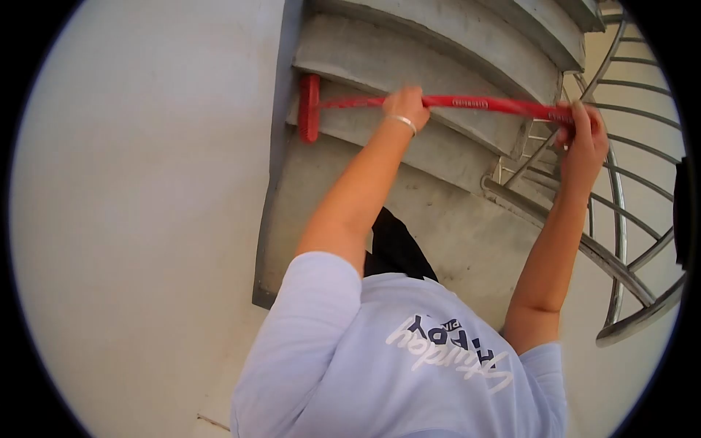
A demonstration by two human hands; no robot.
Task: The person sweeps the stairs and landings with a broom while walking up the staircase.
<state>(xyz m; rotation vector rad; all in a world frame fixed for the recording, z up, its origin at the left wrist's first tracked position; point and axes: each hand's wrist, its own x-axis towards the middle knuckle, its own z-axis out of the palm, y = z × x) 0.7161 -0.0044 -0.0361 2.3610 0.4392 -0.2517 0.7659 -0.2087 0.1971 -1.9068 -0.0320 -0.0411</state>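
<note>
A red broom (475, 104) lies almost level across the view, over the concrete steps. Its red head (309, 108) is at the left end, on a step beside the wall. My left hand (407, 106) is wrapped round the middle of the handle, with a pale band on the wrist. At the handle's right end, my right hand (584, 133) grips it close to the metal railing. Both hands are closed, and fingers hide parts of the handle.
Curved concrete stairs (387, 44) rise ahead. A white wall (161, 182) with a grey skirting band (276, 146) stands on the left. Metal railing (621, 241) curves along the right. Below the steps is a concrete landing (460, 226).
</note>
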